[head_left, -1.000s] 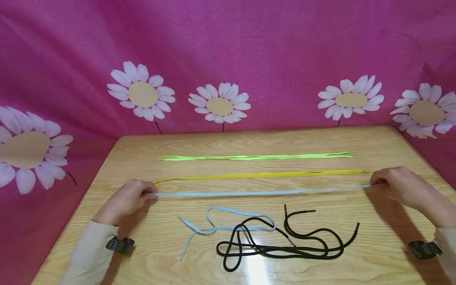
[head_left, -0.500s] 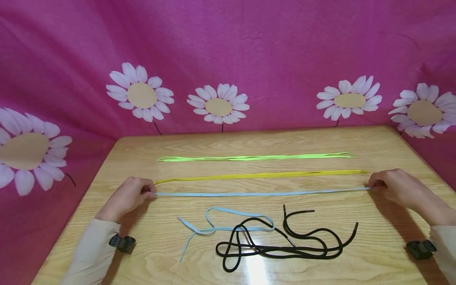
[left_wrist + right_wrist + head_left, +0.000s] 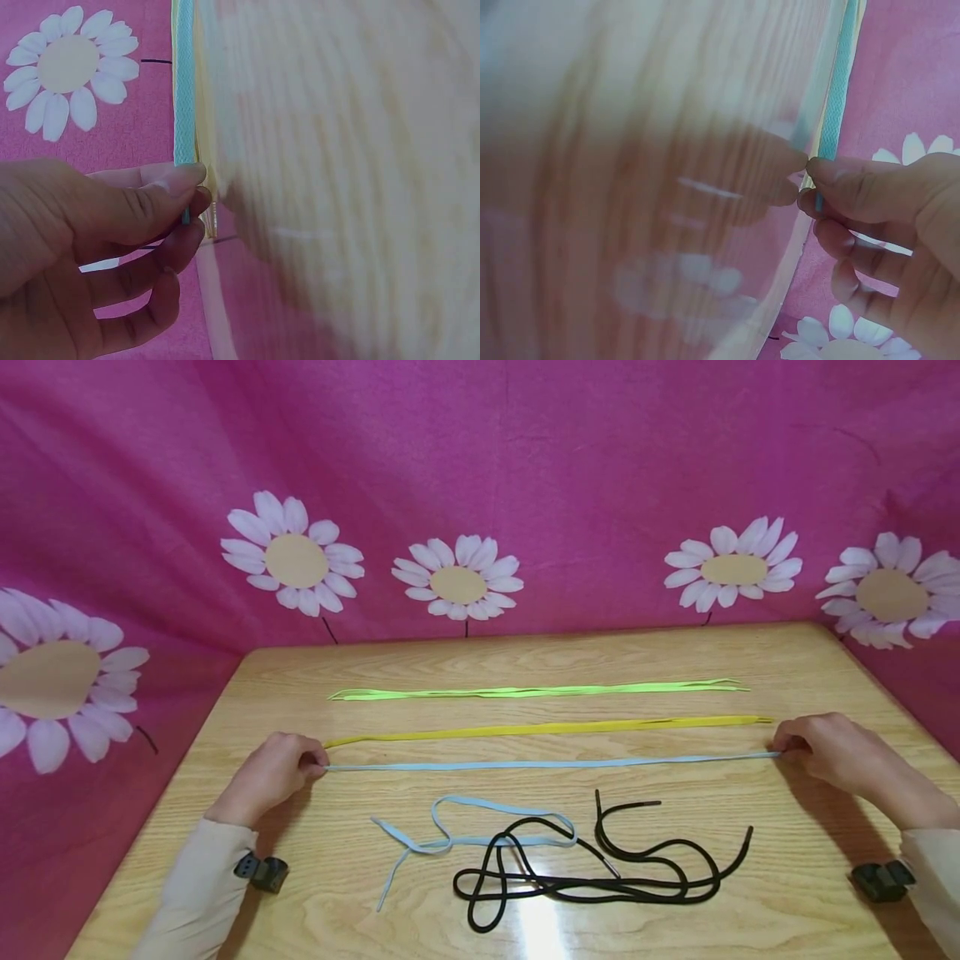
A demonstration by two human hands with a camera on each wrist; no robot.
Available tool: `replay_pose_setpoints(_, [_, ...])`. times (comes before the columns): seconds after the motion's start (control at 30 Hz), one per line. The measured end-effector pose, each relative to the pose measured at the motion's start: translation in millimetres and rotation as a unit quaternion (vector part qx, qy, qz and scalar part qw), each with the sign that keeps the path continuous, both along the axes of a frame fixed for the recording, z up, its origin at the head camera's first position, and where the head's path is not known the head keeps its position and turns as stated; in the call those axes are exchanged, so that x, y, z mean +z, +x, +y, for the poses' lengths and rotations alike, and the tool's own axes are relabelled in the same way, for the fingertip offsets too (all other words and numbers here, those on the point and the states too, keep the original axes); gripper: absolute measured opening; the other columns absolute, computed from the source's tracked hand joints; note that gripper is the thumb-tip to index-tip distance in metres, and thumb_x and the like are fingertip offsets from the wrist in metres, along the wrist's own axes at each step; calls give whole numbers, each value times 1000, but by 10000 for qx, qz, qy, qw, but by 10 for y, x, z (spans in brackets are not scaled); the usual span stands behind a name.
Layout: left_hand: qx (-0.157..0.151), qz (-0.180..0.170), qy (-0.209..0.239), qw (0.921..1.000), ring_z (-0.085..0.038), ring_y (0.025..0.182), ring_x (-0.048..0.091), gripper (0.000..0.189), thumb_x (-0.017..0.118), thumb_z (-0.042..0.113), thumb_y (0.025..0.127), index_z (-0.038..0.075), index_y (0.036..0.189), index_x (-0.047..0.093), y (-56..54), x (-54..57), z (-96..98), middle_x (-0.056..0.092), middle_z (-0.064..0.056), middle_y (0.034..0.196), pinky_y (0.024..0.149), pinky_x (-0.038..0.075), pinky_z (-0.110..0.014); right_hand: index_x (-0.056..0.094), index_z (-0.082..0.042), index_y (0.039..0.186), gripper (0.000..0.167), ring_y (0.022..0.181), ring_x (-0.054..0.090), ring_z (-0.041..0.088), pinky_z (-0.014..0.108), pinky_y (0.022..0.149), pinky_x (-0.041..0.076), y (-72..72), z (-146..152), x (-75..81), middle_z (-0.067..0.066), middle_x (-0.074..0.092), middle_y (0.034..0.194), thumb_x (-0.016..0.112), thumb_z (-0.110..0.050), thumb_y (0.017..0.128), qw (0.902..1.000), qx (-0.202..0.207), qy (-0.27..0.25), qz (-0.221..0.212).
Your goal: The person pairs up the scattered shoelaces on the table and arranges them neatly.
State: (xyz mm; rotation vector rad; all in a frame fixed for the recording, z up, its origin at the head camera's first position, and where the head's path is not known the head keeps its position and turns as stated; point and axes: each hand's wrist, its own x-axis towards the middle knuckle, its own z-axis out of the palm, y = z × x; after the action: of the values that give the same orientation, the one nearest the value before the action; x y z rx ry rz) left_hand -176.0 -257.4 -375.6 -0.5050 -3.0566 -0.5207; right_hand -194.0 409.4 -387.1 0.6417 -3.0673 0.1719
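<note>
Shift: since a second ago, the right hand [image 3: 832, 752] and its end of the stretched lace [image 3: 525, 765] have come slightly nearer the person.
Left hand: [image 3: 272, 772] pinches one light blue end between thumb and fingertips; the other fingers curl loosely.
Right hand: pinches the opposite end likewise, nearly closed.
Stretched lace: runs almost straight across the bench [image 3: 360, 664], nearer the person than the yellow lace [image 3: 540, 729].
Yellow lace: its left end reaches the left hand; whether they touch, I cannot tell.
Green laces: [image 3: 637, 688] lie straight, farthest off.
Nearest the person: a loose blue lace [image 3: 480, 840], crossed by looped black laces [image 3: 585, 882].
Backdrop: pink daisy cloth [image 3: 600, 510].
</note>
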Motion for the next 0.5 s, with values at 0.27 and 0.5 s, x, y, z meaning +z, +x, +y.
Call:
replay_pose_setpoints(0.27, [84, -30, -23, 10000, -15, 68, 54, 17, 73, -5, 80, 10, 75, 66, 3, -16, 1, 63, 2, 73, 63, 45, -34, 67, -11, 78, 19, 67, 52, 14, 37, 59, 45, -4, -10, -2, -2, 62, 74, 73, 7, 74, 9999, -55, 6, -106])
replay_pose_setpoints(0.5, [180, -140, -93, 9997, -16, 69, 54, 15, 74, -4, 80, 8, 74, 67, 4, -4, 13, 63, 1, 74, 63, 46, -34, 66, -10, 78, 18, 67, 51, 15, 36, 58, 44, 1, -15, 5, -2, 61, 74, 73, 6, 75, 9999, -72, 31, -130])
